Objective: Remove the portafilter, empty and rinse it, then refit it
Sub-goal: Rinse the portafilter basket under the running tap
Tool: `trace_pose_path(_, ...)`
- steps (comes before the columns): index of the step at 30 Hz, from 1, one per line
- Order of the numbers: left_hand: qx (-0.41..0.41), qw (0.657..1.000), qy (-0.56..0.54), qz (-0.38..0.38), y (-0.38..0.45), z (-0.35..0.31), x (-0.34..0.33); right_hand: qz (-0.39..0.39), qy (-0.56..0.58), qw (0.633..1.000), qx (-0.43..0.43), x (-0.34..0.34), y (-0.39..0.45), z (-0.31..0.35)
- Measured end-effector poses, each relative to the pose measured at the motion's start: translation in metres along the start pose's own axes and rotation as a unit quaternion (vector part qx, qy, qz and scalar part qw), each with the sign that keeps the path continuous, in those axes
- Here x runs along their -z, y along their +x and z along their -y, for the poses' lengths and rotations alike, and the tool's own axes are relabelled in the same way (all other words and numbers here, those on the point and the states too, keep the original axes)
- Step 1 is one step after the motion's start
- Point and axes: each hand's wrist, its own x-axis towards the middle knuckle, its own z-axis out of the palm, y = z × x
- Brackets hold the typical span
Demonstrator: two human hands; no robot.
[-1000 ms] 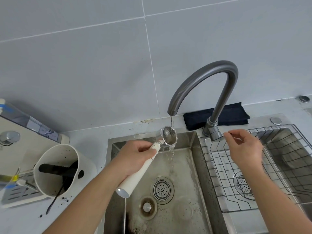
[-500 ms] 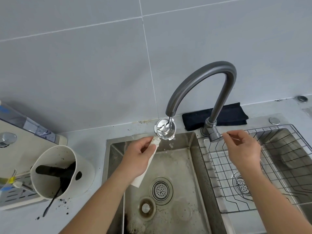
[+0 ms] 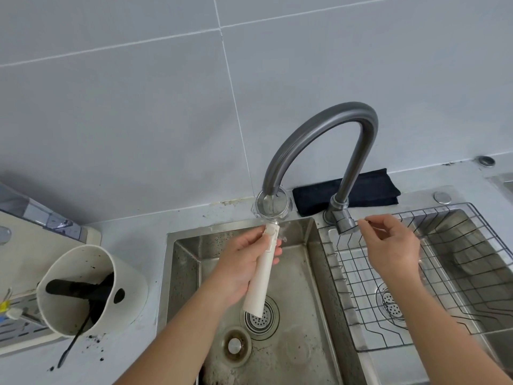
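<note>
My left hand (image 3: 244, 266) is clamped around the white handle of the portafilter (image 3: 263, 262), over the left basin of the sink (image 3: 313, 262). The handle's free end points back at me, above the round drain strainer (image 3: 259, 315); a second, smaller drain fitting (image 3: 236, 345) sits nearer me than that strainer. The metal basket end is raised right up to the mouth of the faucet (image 3: 319, 140), with the spout tip inside its rim and water splashing around its edge.

My right hand (image 3: 394, 245) hovers to the right of the faucet's base, above the wire rack (image 3: 444, 276) lying in the right basin. Thumb and forefinger are pinched together at the tip of the faucet lever (image 3: 345, 226); I cannot tell whether they actually grip it. The other fingers curl loosely.

Left of the sink, on the counter, stands a white knock box (image 3: 91, 290) with a dark bar across it and coffee grounds scattered at its foot. Behind the faucet, against the tiled wall, lies a folded black cloth (image 3: 372, 190).
</note>
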Motion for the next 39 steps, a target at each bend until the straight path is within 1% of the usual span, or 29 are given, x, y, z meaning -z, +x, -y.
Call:
trace_pose_path(3,0.027,0.999,-0.020,-0.006,-0.001,-0.001,0.000,0.005,0.005,1.000,0.001,0.000,0.001,-0.001)
trace_pose_path(10,0.071,0.997,0.015,-0.032,0.000,-0.005,0.009,0.006,0.011,1.000,-0.004,-0.001,0.001,-0.002)
trace_pose_path(16,0.067,0.996,0.021,-0.064,0.017,-0.011,0.005,0.004,0.013,1.000,-0.007,-0.001,0.000,-0.002)
trace_pose_path(21,0.071,0.996,0.023,-0.054,0.034,-0.020,-0.003,0.005,0.013,1.000,-0.007,-0.001,0.000,-0.002)
trace_pose_path(28,0.074,0.992,0.090,-0.039,0.051,-0.029,-0.011,0.009,0.019,1.000,-0.010,-0.001,0.000,-0.002)
trace_pose_path(32,0.077,0.992,0.089,-0.041,0.055,-0.037,-0.017,0.007,0.022,1.000,-0.006,-0.001,0.000,-0.003)
trace_pose_path(37,0.079,0.995,0.039,-0.040,0.060,-0.039,-0.018,0.008,0.021,1.000,-0.001,-0.001,0.001,-0.003)
trace_pose_path(39,0.075,0.995,0.039,-0.045,0.056,-0.039,-0.016,0.008,0.017,1.000,0.000,-0.001,0.000,-0.003)
